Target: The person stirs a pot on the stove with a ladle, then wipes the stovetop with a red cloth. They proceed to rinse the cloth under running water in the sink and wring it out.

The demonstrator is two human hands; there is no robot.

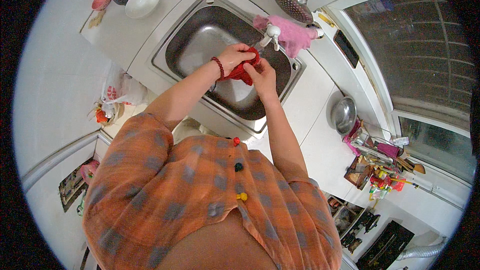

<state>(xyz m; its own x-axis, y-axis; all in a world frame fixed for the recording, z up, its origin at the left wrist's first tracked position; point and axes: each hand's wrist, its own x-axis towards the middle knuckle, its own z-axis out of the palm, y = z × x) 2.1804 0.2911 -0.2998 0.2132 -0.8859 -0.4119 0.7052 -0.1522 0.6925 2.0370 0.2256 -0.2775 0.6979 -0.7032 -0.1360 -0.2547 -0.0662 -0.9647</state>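
Note:
A bunched red cloth (241,74) hangs between my two hands over the steel sink (187,52). My left hand (232,59), with a dark red bead bracelet at the wrist, is closed on its upper left part. From the right side, the fingers of my right hand (263,79) pinch the cloth's edge. Just beyond my hands is a white tap (271,34), its spout turned toward the cloth. What looks like water shows near the spout, but I cannot make it out well. The cloth's underside is hidden.
A pink cloth (292,35) drapes over the tap's back. Behind it lies a large skimmer (292,5). A white bowl (142,3) stands at the far left. On the right are a metal bowl (345,115) and several utensils. Plastic bags (122,87) sit left of the sink.

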